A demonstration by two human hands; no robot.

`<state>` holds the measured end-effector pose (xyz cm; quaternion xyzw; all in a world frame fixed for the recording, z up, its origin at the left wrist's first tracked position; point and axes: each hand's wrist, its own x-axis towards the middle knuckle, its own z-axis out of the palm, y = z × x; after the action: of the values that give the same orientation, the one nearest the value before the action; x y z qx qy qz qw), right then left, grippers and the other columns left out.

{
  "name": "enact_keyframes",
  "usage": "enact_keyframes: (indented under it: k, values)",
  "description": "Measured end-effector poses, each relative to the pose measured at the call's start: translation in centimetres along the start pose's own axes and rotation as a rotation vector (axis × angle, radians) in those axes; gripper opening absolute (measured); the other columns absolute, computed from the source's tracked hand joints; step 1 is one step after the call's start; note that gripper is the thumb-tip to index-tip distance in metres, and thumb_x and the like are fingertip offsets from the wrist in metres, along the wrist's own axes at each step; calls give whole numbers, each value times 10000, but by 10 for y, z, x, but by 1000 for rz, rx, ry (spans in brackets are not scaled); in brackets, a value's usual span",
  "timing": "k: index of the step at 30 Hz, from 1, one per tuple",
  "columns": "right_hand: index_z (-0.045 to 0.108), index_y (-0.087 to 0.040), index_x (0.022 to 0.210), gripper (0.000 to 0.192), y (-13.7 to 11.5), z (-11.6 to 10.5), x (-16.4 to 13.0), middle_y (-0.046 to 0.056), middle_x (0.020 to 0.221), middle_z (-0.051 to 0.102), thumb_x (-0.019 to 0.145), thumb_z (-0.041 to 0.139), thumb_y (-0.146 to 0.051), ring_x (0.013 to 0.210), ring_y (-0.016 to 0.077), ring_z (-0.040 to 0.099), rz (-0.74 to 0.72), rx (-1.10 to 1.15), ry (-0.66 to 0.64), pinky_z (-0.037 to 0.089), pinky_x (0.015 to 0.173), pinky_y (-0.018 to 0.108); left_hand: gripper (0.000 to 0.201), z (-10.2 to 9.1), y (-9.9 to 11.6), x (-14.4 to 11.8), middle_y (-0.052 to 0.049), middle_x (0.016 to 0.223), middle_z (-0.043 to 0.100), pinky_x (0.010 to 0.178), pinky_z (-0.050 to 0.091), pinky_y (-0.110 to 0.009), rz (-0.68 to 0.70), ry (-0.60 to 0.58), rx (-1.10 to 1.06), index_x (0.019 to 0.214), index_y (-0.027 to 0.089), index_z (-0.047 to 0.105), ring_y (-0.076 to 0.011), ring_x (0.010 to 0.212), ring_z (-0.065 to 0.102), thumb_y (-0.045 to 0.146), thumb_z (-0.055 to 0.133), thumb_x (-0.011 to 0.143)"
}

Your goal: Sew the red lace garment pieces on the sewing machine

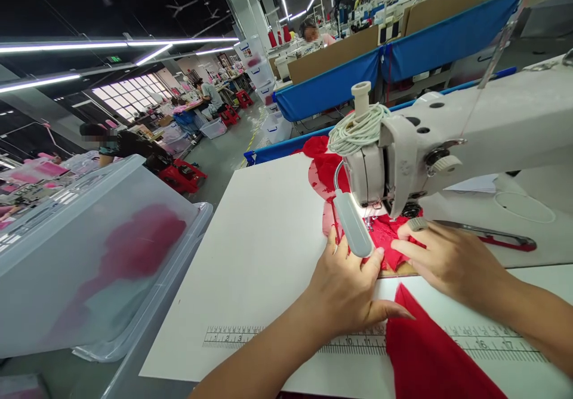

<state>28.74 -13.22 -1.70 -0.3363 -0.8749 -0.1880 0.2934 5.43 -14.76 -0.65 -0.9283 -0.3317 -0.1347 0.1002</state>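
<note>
A white sewing machine (452,142) stands on the white table (259,249), its small lamp (353,224) lit over the needle. Red lace fabric (390,239) lies under the needle and trails behind the machine head. My left hand (347,288) lies flat on the table, fingers pressing the near left edge of the fabric. My right hand (447,261) rests on the fabric's right side, fingers pointing at the needle. A plain red cloth piece (425,351) hangs over the table's near edge, between my forearms.
A clear plastic bin (85,261) holding red fabric sits at the left of the table. Red-handled scissors (496,236) lie right of the machine. A printed ruler (233,336) runs along the table front. Other workers sit at stations far behind.
</note>
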Motion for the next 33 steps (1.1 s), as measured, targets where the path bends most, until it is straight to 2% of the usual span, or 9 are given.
enact_keyframes:
  k: [4,6,10,14,16,19,25,30,33]
  values:
    - [595,-193,721,305,2,1,-1,69,817,643,937,437,-46,632,170,497,-5,10,-15,346,541,313,825,-4,-2,1,-204,1079,723,1022,454,-623,19,2,14,1309,105,640,-401,1102,650,784,336,953]
    - [597,-191,716,316,2,1,-1,75,837,661,948,431,-57,627,169,516,-7,8,-24,355,539,317,608,-6,-3,5,-178,1051,720,1033,451,-582,34,-6,9,1266,109,661,-361,1082,649,606,425,1006]
    - [645,-177,823,317,-1,-4,2,68,880,703,1033,407,-159,555,138,531,3,1,-15,352,512,319,293,-3,-5,14,-91,859,664,745,498,-391,-19,11,-45,1024,171,721,-237,806,625,325,474,987]
    - [670,-178,944,291,-8,-9,3,30,928,747,1051,400,-156,495,114,515,-24,24,-11,336,488,321,286,7,-4,17,-41,754,581,594,412,-301,-100,15,-116,814,189,667,-178,702,544,196,438,985]
    - [672,-181,923,281,-11,-7,3,18,883,744,1038,420,-136,492,114,519,-41,44,-15,331,486,319,267,10,-4,18,-42,800,597,578,421,-277,-149,-9,-190,813,188,641,-170,726,550,120,429,960]
    - [676,-189,893,278,-12,0,2,18,822,722,1044,443,-185,505,117,533,20,124,-21,347,489,302,221,11,-8,23,-44,925,649,685,520,-273,-165,-33,-368,930,192,631,-171,835,604,88,437,951]
    - [651,-226,859,256,-10,10,5,-13,724,655,1035,466,-252,594,124,591,384,485,-93,455,565,248,321,3,-18,30,-48,1033,704,863,571,-303,-185,31,-661,1121,185,616,-171,977,663,47,385,946]
    - [643,-222,849,261,-12,9,4,-6,732,658,1043,471,-259,614,132,609,368,504,-92,473,596,256,63,9,-16,29,-23,820,666,705,553,-283,-315,37,-731,895,170,657,-161,771,631,188,604,926]
    - [670,-211,927,229,-12,9,2,18,803,696,1045,493,-295,617,136,621,294,389,-58,443,546,257,206,13,-15,28,-32,832,670,708,543,-297,-338,55,-755,816,170,661,-160,764,624,261,579,982]
